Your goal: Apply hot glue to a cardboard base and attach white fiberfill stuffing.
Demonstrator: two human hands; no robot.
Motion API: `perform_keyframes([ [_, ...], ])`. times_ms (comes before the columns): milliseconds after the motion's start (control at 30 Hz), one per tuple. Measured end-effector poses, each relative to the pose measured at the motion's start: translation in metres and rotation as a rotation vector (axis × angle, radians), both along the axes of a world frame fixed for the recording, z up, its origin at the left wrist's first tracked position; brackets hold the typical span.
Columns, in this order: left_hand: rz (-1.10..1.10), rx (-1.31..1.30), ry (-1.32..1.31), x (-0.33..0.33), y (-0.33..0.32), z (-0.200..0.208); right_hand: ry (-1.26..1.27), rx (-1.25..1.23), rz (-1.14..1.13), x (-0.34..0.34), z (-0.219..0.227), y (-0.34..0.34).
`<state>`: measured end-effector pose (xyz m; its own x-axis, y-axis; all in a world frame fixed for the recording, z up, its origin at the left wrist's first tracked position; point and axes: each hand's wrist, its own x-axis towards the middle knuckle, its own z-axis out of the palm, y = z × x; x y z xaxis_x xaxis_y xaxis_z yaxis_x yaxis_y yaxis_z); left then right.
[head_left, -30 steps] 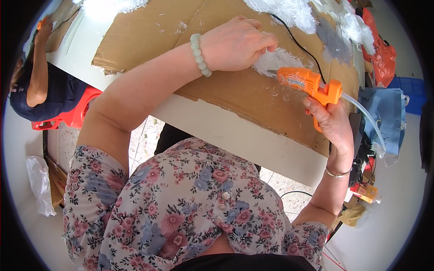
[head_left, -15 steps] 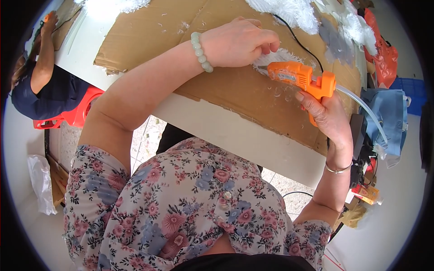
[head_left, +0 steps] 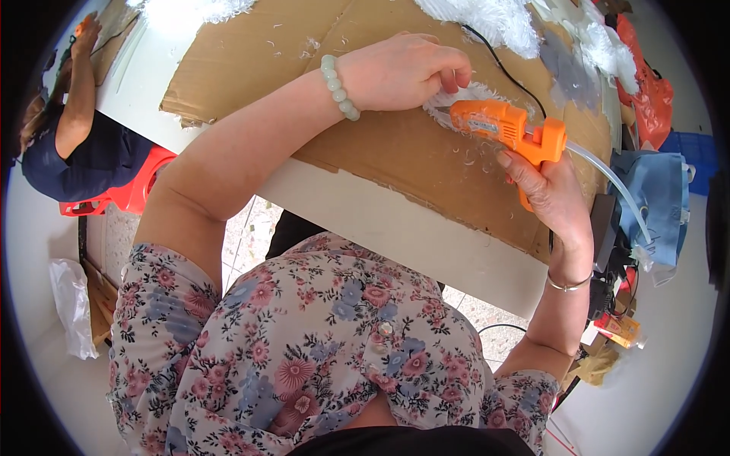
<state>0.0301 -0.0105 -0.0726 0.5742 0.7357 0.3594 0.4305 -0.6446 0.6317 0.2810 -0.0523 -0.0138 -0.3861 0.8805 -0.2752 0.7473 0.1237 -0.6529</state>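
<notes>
My right hand (head_left: 549,186) is wrapped round the handle of an orange hot glue gun (head_left: 494,123). A clear glue stick (head_left: 612,176) curves out from the gun's back end. The nozzle points left, at a white fluffy piece (head_left: 450,96) just under my left hand. My left hand (head_left: 411,72) is closed, its fingers curled down at that piece over the cardboard; the hand itself hides the fingertips and part of the grip. On my left wrist sits a pale green bead bracelet (head_left: 334,85).
Brown cardboard (head_left: 365,163) covers much of the white table (head_left: 365,205), with loose white fibres on it. More white fluffy material (head_left: 487,23) lies at the far side, near a black cord (head_left: 509,68). A blue bag (head_left: 654,205) hangs at right. Another person (head_left: 76,144) sits at far left.
The glue gun has stayed nearly in place, its nozzle end slightly higher. Less of the white fluffy piece shows above the gun. My left hand has barely moved.
</notes>
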Motion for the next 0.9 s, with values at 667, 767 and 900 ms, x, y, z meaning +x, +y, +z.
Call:
perform_keyframes([
  [667,0.273,-0.024,-0.289,-0.022,0.003,0.022,-0.052,0.158,0.056,-0.020,-0.002,0.009],
  [767,0.304,0.026,-0.235,-0.020,0.001,0.026,-0.082,0.156,0.055,-0.021,-0.002,0.010],
  [900,0.296,0.227,-0.079,-0.026,0.006,0.016,0.007,0.141,0.047,-0.020,-0.002,0.010],
])
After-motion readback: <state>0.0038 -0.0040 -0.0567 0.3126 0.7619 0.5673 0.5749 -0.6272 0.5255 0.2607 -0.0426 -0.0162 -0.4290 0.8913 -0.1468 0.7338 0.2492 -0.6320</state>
